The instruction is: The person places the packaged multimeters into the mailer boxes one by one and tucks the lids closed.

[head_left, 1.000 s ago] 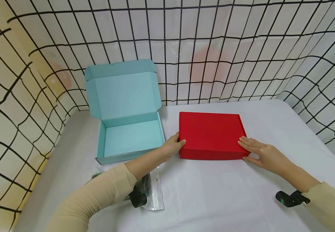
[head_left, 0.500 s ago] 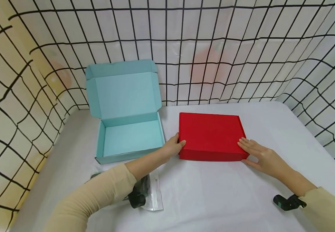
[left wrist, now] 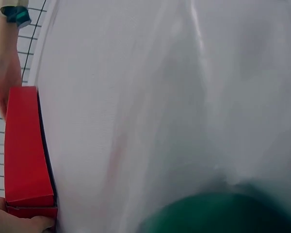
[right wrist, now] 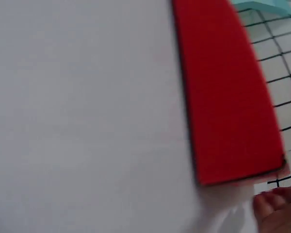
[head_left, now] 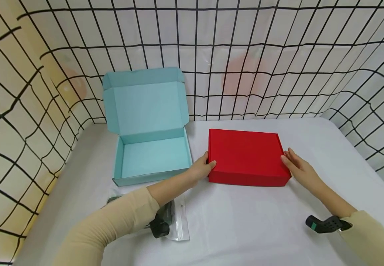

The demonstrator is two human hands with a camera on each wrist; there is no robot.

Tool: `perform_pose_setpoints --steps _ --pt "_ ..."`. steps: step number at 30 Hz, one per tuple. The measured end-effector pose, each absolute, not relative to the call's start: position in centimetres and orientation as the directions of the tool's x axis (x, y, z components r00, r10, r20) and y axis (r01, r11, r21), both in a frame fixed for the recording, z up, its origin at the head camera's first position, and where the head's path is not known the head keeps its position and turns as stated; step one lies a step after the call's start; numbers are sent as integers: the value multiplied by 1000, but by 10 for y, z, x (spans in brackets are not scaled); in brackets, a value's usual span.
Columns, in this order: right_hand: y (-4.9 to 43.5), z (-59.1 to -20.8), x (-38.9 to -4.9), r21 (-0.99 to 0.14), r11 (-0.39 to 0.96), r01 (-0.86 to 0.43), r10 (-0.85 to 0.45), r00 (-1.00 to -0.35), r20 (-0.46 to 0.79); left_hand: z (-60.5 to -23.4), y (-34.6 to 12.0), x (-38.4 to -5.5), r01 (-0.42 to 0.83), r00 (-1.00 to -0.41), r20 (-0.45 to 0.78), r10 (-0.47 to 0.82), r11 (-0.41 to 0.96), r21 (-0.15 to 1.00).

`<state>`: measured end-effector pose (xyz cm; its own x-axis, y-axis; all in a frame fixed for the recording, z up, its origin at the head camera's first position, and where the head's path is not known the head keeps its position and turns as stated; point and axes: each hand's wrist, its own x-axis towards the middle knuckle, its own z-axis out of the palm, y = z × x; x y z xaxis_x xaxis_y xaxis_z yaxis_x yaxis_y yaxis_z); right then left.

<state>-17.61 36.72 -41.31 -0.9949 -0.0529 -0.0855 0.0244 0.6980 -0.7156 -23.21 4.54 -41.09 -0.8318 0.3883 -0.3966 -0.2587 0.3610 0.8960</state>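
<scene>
Closed red box (head_left: 245,155) sits near the table's (head_left: 245,225) back edge, right of centre. Left hand (head_left: 200,169) pinches its left side; right hand (head_left: 303,173) lies loose-fingered by the right side, contact hard to tell. Even, light pressure from both ends should avoid denting it. Open teal box (head_left: 153,155) at left. No readable labels or writing.

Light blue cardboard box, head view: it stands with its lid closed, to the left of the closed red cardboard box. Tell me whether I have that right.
Not quite: the light blue cardboard box has its lid open, raised at the back, as the head view shows. It does stand to the left of the closed red cardboard box.
</scene>
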Motion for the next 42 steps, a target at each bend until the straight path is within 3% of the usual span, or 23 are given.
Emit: perform_pose_setpoints --steps 3,6,9,11,13,15,17,22,26,33,42 --pt "366 -413 -185 -775 611 163 -41 -971 -237 -412 46 -233 -262 -832 -400 385 363 894" --pt "363 -416 -190 -807 547 222 -32 -958 -286 -413 48 -233 -224 -845 -380 377 396 891" --pt "361 -416 -191 -824 508 250 -20 -953 -302 -413 50 -231 10 -879 -242 412 521 853" --pt "359 -415 -193 -828 501 251 -18 -954 -300 -413 50 -228 246 -878 -120 464 650 720" --pt "358 -414 -194 -827 504 250 -15 -955 -297 -410 47 -228 459 -842 -11 539 728 509" --pt "357 -413 -195 -823 510 250 -10 -955 -297 -405 43 -230 584 -789 17 615 740 334" --pt "356 -412 -195 -816 520 252 -6 -954 -298 -398 38 -235 653 -738 -17 674 720 235" --pt "357 -411 -194 -802 539 256 5 -954 -301 -380 32 -252 742 -634 -177 753 656 136" --pt "357 -411 -194 -809 532 249 2 -956 -293 -372 36 -259 781 -594 -240 768 622 60" --pt "359 -411 -194 -810 524 262 5 -952 -305 -372 41 -260 833 -551 -203 810 549 -67" --pt "361 -412 -192 -805 533 260 6 -953 -304 -376 42 -259 851 -526 -175 833 518 -91"
